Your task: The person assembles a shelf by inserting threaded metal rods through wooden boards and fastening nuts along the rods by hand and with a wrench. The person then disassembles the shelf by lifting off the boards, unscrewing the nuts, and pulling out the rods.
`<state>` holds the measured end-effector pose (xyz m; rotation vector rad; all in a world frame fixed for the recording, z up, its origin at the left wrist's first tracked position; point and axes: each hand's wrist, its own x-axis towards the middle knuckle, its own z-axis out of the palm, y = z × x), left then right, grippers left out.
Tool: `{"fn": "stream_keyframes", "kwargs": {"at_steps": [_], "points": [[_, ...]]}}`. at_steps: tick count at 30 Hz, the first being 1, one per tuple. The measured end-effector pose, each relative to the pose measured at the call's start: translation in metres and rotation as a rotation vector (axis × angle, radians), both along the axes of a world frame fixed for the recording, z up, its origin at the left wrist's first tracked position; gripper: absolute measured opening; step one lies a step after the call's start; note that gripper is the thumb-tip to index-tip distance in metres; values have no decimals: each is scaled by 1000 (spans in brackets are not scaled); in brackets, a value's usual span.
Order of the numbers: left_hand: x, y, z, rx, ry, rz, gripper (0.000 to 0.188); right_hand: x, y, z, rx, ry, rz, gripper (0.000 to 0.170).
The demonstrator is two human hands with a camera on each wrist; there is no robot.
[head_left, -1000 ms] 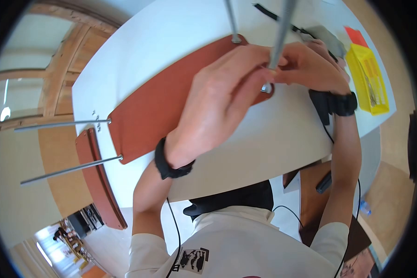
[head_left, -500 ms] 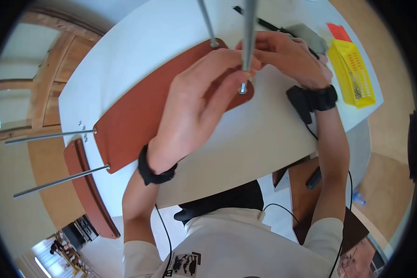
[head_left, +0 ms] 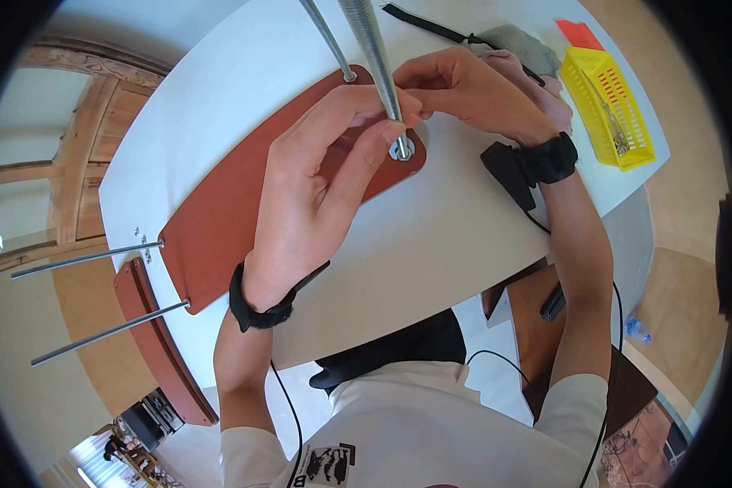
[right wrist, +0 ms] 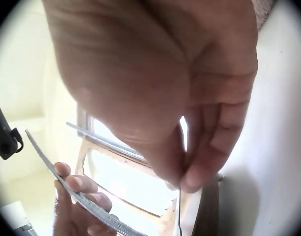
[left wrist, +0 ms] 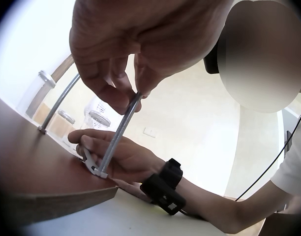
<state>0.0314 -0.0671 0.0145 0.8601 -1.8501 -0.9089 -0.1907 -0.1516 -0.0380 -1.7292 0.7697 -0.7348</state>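
My left hand pinches a tall threaded metal rod low down, between thumb and fingers. That rod stands at the right front corner of a red-brown board on the table. Just beyond it, my right hand pinches a thin silver wrench, whose open end sits around the nut at the rod's base. Only the wrench's thin edge shows under the fingertips in the right wrist view; the left hand partly hides its handle in the head view.
Three more rods, one of them a back rod, rise from the board's other corners. A second red-brown board lies at the left. Small hardware is scattered beside the first. At right are a yellow basket, cloths and a red piece.
The head view has shifted, so the board and both hands appear further left. My right hand has drawn away from the rod, and the wrench end at its base now shows. The left hand keeps its pinch.
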Motion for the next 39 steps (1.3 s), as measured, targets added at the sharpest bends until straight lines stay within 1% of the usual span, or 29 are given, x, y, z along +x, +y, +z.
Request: {"fn": "stream_keyframes", "kwargs": {"at_steps": [3,7,8,9,10,12,13,15,16,18,19,20,22,24,25,27,28,30,31,33,34,36,37,39], "points": [[0,0,0,2,2,-1,20,0,-1,-2,21,17,31,25],[-2,2,-1,9,23,11,21,-7,1,9,29,56,26,24],[-1,2,0,10,22,10,21,-9,1,13,45,111,59,23],[0,2,1,20,-8,6,15,-10,0,17,61,166,92,21],[1,3,2,30,-37,2,9,-12,1,21,62,166,92,21],[1,2,1,12,-42,4,9,-15,4,27,69,321,109,17],[1,2,1,-8,-48,7,8,-17,4,25,69,321,111,17],[2,2,1,0,-56,14,9,-22,3,22,173,250,219,16],[2,2,2,10,-64,18,9,-22,3,24,172,250,219,16],[1,4,3,20,-63,27,9,-22,7,29,281,275,275,15],[0,4,4,30,-62,38,8,-23,6,29,282,276,274,15],[-1,4,2,31,-61,38,8,-23,5,28,267,285,308,17],[-1,1,-3,-34,1,54,18,-23,4,29,251,296,343,20],[-1,1,-2,-44,-4,51,18,-24,4,31,120,348,205,21],[0,1,-2,-52,-11,48,18,-26,3,31,121,349,207,21],[0,1,-1,-47,-7,45,18,-31,0,30,119,223,10,13],[-1,2,-1,-43,-5,38,18,-30,0,30,119,223,11,13],[-2,2,-1,-41,-2,42,18,-26,2,31,-63,362,118,19],[-3,2,-1,-38,0,48,19,-23,3,31,-61,364,116,19],[-2,2,0,-46,-12,40,19,-14,8,27,10,238,259,19],[-1,2,0,-56,-27,35,19,-11,11,24,10,239,262,19],[-1,1,0,-57,-26,40,19,-6,14,19,144,33,253,20],[0,1,0,-55,-27,39,19,-6,12,18,145,32,254,20],[0,3,0,-20,-17,45,20,-9,3,14,23,14,157,21]]}}
